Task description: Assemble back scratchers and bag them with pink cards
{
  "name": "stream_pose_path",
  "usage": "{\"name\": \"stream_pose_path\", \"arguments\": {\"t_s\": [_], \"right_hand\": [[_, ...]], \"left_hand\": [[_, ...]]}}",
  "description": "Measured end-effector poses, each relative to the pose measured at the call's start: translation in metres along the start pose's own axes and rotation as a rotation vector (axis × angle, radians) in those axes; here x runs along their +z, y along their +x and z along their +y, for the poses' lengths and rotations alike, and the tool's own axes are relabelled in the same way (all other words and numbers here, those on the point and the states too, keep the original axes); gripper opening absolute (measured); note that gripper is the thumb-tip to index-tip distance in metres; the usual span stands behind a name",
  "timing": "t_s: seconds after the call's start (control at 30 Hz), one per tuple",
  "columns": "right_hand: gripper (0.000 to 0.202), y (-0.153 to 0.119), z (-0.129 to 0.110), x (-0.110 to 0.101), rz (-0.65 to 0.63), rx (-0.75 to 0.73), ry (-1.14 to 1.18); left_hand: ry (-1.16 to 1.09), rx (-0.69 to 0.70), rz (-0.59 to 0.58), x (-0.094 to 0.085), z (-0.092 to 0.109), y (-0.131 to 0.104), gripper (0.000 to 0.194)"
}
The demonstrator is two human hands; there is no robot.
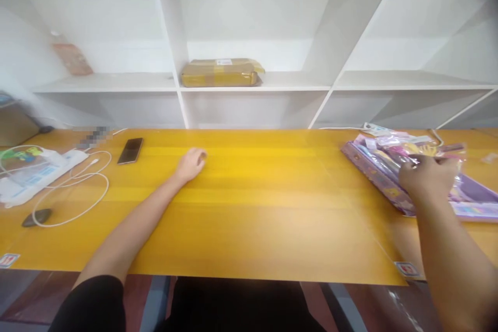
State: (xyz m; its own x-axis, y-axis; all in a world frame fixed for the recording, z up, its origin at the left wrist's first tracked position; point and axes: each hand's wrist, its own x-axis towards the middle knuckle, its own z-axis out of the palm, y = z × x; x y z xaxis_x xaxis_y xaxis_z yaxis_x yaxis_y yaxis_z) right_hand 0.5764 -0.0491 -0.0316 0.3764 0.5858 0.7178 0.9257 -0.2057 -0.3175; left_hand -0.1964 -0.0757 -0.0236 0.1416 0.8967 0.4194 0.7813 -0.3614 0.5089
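Observation:
My left hand (pixel 190 164) rests on the yellow wooden table (pixel 249 238), left of the middle, with its fingers curled and nothing visible in them. At the right, my right hand (pixel 430 176) reaches over a purple box (pixel 379 181) filled with items in clear plastic wrapping. Its fingers are bent down among the shiny packets (pixel 404 148); what they hold, if anything, is hidden. The box's purple lid or tray part (pixel 474 189) extends to the right of this hand.
A dark phone (pixel 130 150), a looped white cable (pixel 107 187), a dark mouse (pixel 37 217) and a white plastic packet (pixel 39 179) lie on the left. White shelves (pixel 249 89) behind hold a taped brown parcel (pixel 220 73).

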Motion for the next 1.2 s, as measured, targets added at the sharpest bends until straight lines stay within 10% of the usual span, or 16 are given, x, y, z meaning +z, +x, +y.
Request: {"name": "stream_pose_path", "arguments": {"t_s": [0.17,0.3,0.57,1.2], "right_hand": [[0.033,-0.021,-0.075,-0.013,-0.136,-0.032,0.194],[0.03,-0.05,-0.146,0.004,-0.499,-0.169,0.361],[0.027,-0.086,-0.251,0.059,-0.714,-0.304,0.189],[0.025,-0.084,-0.238,0.064,-0.727,-0.322,0.302]], "left_hand": [[0.553,-0.357,0.329,-0.115,-0.095,-0.019,0.049],[0.682,-0.759,0.245,-0.15,-0.141,-0.027,0.083],[0.677,-0.957,0.107,-0.164,-0.163,-0.008,0.09],[0.286,-0.686,0.532,-0.137,-0.147,-0.009,0.079]]}}
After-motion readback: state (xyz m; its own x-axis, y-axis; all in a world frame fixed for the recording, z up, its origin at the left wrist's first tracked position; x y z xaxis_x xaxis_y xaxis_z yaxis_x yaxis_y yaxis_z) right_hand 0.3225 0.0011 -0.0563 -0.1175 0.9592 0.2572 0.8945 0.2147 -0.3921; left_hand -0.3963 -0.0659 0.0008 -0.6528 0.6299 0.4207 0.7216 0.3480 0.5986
